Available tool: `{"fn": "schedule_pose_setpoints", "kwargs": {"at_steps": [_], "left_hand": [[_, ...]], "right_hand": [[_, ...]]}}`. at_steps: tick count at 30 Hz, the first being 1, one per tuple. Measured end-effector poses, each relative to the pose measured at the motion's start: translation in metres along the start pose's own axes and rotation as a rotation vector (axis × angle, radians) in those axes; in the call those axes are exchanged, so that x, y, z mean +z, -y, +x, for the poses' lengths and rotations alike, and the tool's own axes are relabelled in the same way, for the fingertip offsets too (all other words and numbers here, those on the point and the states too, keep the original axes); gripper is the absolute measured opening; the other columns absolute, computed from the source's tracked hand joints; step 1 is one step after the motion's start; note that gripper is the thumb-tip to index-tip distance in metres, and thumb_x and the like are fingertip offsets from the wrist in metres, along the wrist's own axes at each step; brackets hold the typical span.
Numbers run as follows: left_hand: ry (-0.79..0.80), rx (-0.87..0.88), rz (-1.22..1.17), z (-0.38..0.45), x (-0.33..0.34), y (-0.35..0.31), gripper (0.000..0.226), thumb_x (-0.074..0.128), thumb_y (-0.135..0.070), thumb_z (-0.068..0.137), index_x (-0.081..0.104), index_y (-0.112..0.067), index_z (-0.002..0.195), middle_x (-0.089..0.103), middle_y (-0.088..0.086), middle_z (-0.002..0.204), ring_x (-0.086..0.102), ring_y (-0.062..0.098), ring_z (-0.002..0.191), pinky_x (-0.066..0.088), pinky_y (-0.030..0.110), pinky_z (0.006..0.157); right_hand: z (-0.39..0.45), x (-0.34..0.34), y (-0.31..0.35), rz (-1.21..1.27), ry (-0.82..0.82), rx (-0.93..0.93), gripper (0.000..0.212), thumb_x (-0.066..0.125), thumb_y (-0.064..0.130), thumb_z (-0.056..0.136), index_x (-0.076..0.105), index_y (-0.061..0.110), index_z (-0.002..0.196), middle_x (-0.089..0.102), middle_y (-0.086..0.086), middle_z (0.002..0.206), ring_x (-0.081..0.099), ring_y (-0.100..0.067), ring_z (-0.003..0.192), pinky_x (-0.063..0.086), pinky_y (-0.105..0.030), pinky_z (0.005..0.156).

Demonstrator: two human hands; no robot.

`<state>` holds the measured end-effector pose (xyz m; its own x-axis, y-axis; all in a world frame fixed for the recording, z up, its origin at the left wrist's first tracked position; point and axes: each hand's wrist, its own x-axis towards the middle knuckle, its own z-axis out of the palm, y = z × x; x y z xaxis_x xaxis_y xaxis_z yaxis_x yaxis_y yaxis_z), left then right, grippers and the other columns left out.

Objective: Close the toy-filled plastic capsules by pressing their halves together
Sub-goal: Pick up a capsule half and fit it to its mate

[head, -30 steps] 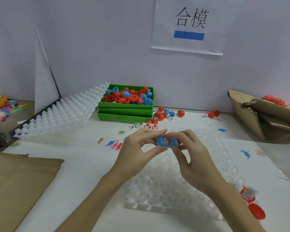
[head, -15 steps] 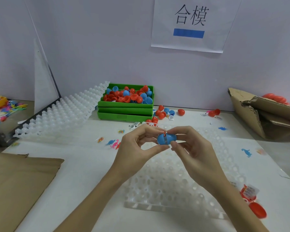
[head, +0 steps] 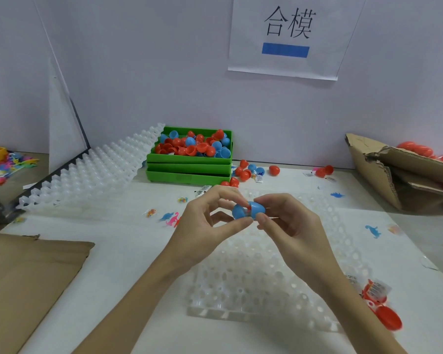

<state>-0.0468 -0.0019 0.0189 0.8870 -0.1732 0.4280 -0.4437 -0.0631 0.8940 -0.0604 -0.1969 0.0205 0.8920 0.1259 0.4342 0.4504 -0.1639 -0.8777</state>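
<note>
A blue plastic capsule [head: 248, 210] is held in the air above a clear plastic tray [head: 264, 284]. Its two halves sit together with a thin gap where something red and white shows. My left hand [head: 205, 226] pinches the left half between thumb and fingertips. My right hand [head: 292, 226] pinches the right half the same way. The hands meet at the capsule in the middle of the view.
A green bin [head: 189, 159] of red and blue capsule halves stands at the back. A white cell tray [head: 92, 175] leans at the left. Torn cardboard boxes [head: 399, 172] lie at right, flat cardboard [head: 28, 279] at left. Loose red capsules [head: 384, 312] and small toys dot the table.
The two blue halves, apart and angled a second ago, have been brought together into one egg shape. Both hands have stayed in about the same place.
</note>
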Motion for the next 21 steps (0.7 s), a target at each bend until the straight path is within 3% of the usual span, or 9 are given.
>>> {"fn": "schedule_pose_setpoints", "kwargs": {"at_steps": [4,15,21], "left_hand": [[-0.044,0.078,0.094,-0.003,0.002,-0.002,0.04,0.087,-0.027,0.078,0.072,-0.021,0.114,0.075,-0.012,0.11,0.073,0.019,0.101,0.059,0.023,0.088],[-0.192,0.196,0.119,-0.002,0.011,0.003,0.041,0.089,-0.022,0.076,0.08,-0.019,0.116,0.071,-0.006,0.117,0.071,0.026,0.109,0.063,0.032,0.087],[-0.15,0.186,0.168,-0.003,0.01,0.01,0.045,0.088,-0.021,0.078,0.078,-0.015,0.121,0.074,-0.007,0.112,0.071,0.023,0.108,0.063,0.034,0.089]], "right_hand": [[-0.001,0.001,0.001,0.0,-0.017,-0.005,0.019,0.071,0.011,0.095,0.072,0.022,0.11,0.076,0.012,0.104,0.074,-0.015,0.095,0.06,-0.022,0.079],[0.0,0.0,0.004,0.02,-0.039,-0.051,0.024,0.068,0.004,0.097,0.071,0.02,0.115,0.076,0.012,0.106,0.074,-0.017,0.097,0.059,-0.019,0.075],[-0.002,0.003,0.003,0.015,-0.031,-0.043,0.023,0.069,0.005,0.097,0.071,0.021,0.112,0.076,0.01,0.102,0.075,-0.02,0.09,0.059,-0.02,0.076]]}}
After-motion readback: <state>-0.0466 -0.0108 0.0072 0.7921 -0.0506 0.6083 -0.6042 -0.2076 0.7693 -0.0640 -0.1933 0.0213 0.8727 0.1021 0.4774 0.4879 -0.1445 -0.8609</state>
